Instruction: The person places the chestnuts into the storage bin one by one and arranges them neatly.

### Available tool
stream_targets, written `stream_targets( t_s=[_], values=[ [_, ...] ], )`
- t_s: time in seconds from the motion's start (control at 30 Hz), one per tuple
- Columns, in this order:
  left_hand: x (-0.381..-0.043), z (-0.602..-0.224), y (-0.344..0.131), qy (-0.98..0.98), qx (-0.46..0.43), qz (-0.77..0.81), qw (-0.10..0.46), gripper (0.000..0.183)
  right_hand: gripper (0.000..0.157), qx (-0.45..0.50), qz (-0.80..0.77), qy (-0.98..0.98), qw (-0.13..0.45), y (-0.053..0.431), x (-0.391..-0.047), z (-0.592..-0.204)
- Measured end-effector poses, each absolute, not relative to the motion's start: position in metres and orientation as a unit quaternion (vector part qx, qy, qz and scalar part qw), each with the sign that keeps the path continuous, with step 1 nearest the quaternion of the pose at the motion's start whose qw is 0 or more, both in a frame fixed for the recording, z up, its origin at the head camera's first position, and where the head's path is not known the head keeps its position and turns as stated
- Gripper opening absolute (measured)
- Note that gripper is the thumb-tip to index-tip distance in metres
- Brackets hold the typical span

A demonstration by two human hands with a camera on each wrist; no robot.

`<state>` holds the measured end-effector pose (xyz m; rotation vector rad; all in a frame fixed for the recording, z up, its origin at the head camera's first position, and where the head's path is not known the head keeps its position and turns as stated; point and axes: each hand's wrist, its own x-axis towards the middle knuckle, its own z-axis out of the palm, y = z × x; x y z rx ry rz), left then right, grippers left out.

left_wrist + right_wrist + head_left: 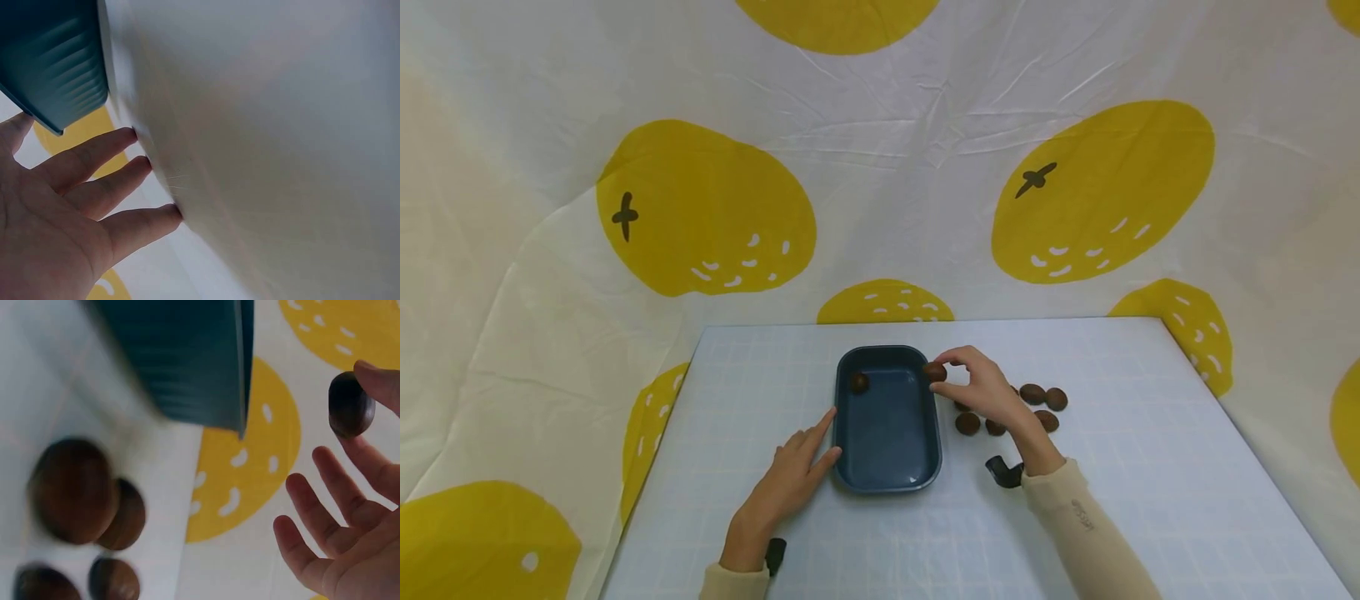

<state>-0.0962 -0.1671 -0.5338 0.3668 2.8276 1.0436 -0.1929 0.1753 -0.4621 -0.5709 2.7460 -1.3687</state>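
- Presently, a dark brown, glossy, rounded chestnut-like nut (936, 372) is held at the far right edge of the tray; the right wrist view shows a gap between nut and tray.
- Its holder is the right hand (981, 387), thumb and one finger pinching it from opposite sides, the other fingers spread apart with nothing in them.
- Just beside it, the dark blue, rounded rectangular tray (887, 425) stands on the bench, its outer wall ribbed.
- Inside the tray, near the far left corner, lies a second dark brown nut (859, 383).
- At the tray's left side, the left hand (793, 471) has its fingers spread and grips nothing: one fingertip meets the tray's edge, while others rest on the bench.
- Right of the tray lies a loose cluster of brown rounded nuts (967, 423), partly hidden by the right hand and forearm.
- Beneath everything, the pale bluish-white bench (752, 375) carries a faint grid of lines.
- Both arms wear cream sleeves (1097, 533), the right one with dark lettering; small black curved objects (1004, 472) show beside the wrists.
- Behind and around the bench hangs a creased off-white cloth (895, 208), printed with large yellow fruit shapes (707, 208) bearing white flecks.
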Motion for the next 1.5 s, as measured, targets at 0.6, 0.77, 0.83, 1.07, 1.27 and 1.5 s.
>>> stream_targets(
  t_s=[0.6, 0.77, 0.83, 1.07, 1.27, 1.5],
  values=[
    [-0.098, -0.536, -0.168, 0.929, 0.118, 0.343, 0.069, 0.065, 0.041, -0.237, -0.411, 0.880, 0.012, 0.096, -0.209, -0.444],
    [-0.097, -0.536, -0.169, 0.928, 0.119, 0.345, 0.069, 0.064, 0.037, -0.231, -0.418, 0.878, 0.018, 0.077, -0.213, -0.449],
    [-0.097, -0.536, -0.169, 0.928, 0.120, 0.345, 0.069, 0.064, 0.036, -0.228, -0.419, 0.879, 0.021, 0.072, -0.214, -0.454],
    [-0.098, -0.534, -0.168, 0.926, 0.121, 0.352, 0.069, 0.065, 0.037, -0.217, -0.407, 0.886, 0.036, 0.060, -0.220, -0.477],
    [-0.098, -0.534, -0.169, 0.927, 0.116, 0.348, 0.075, 0.065, 0.039, -0.196, -0.399, 0.894, 0.055, 0.054, -0.224, -0.493],
    [-0.098, -0.535, -0.167, 0.930, 0.124, 0.342, 0.055, 0.064, 0.036, -0.223, -0.384, 0.894, 0.059, 0.051, -0.225, -0.503]
  ],
)
